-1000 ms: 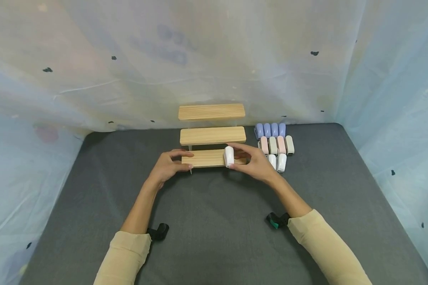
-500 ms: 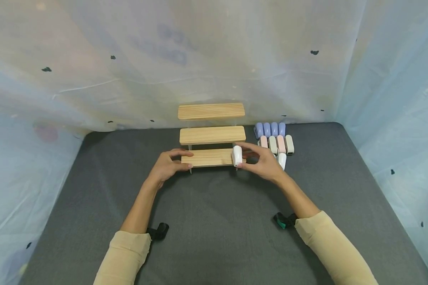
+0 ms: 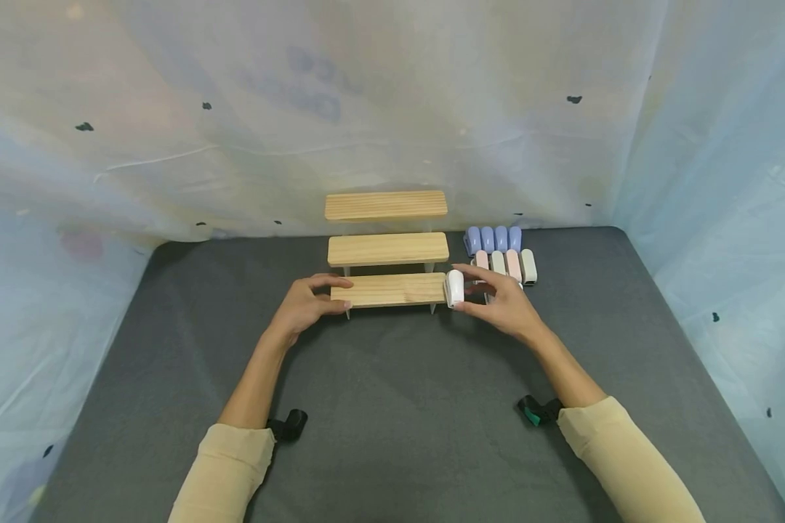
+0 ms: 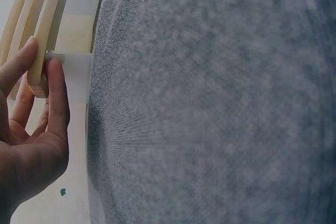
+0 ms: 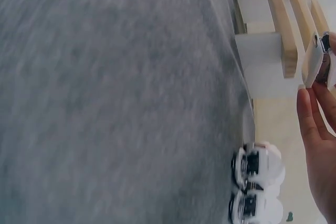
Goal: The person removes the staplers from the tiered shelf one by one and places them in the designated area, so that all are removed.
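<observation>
My left hand point(image 3: 306, 305) pinches the left end of the lowest wooden board point(image 3: 392, 290) of a three-step display stand, thumb on one face and fingers on the other in the left wrist view. In my right hand point(image 3: 500, 305) is a small white stapler point(image 3: 454, 288), gripped between thumb and fingertips. The stapler stands just at the right end of the lowest board. In the right wrist view the stapler point(image 5: 313, 65) shows apart from the board's end point(image 5: 289, 61), with its metal parts partly hidden by the fingers.
Beyond the right hand several small staplers stand in rows: purple ones point(image 3: 493, 238) at the back, then pink and cream ones point(image 3: 528, 266). White ones point(image 5: 257, 208) show in the right wrist view. A fabric wall point(image 3: 392, 109) rises behind the grey table point(image 3: 392, 421).
My right hand has moved the white stapler rightward along the lowest board, from over its right part to its right end. The left hand has stayed on the board's left end.
</observation>
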A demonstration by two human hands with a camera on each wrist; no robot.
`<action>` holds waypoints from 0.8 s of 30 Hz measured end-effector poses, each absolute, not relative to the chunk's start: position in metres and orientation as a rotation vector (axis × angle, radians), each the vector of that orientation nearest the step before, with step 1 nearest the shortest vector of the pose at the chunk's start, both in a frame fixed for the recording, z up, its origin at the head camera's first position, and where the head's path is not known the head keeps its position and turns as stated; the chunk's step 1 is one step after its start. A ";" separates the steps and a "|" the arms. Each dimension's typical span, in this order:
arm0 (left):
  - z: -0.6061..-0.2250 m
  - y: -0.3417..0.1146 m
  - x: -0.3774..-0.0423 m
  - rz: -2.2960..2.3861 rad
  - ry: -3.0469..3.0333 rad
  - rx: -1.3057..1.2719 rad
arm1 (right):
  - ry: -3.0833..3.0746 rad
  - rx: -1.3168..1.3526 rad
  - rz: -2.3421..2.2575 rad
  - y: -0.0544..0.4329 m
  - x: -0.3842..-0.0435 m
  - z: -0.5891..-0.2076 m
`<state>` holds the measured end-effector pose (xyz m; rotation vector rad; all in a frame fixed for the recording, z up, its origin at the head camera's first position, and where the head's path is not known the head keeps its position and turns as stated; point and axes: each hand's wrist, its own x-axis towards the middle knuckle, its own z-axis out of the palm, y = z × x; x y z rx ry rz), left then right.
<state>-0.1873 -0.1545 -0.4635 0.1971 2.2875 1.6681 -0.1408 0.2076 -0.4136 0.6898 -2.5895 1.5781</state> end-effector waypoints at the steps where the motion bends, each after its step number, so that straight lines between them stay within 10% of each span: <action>1: -0.463 -0.154 -0.188 1.671 2.285 0.195 | -2.588 0.687 1.577 0.210 -0.140 -0.414; 24: -0.461 -0.152 -0.188 1.661 2.260 0.154 | -2.651 0.582 1.427 0.252 -0.127 -0.406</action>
